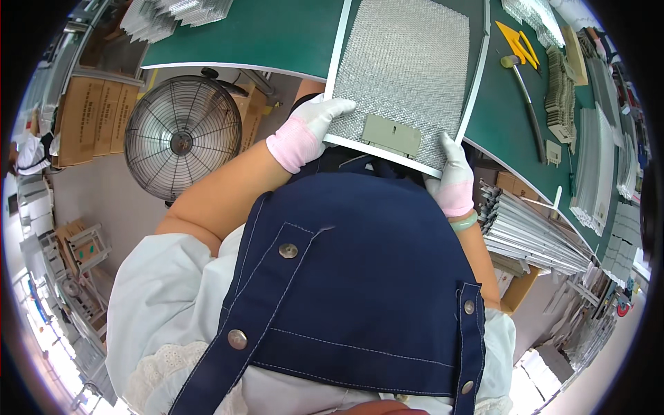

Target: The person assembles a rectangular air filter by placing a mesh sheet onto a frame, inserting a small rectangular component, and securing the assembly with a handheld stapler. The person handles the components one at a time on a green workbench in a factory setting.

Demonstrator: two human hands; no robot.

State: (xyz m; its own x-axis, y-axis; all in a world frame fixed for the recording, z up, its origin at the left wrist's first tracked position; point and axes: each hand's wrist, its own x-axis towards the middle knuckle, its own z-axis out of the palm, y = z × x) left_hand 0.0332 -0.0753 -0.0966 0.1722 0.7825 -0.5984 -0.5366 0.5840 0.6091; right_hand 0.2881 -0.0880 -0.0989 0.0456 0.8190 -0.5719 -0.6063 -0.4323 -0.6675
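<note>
A white rectangular frame extends from the green table over its near edge toward my body. Inside it lies a silvery wire-mesh sheet, with a strip of table showing between sheet and frame at the far right. A grey-green plastic plate rests on the mesh by the near rail. My left hand, in a white and pink glove, grips the frame's near left corner, thumb over the mesh. Closed on the near right corner is my right hand, gloved alike, its thumb on top. The fingers underneath are hidden.
On the green table are a hammer, yellow-handled scissors, a row of grey-green plates and stacked mesh. A floor fan stands left. White strips lie bundled beneath the table's right side.
</note>
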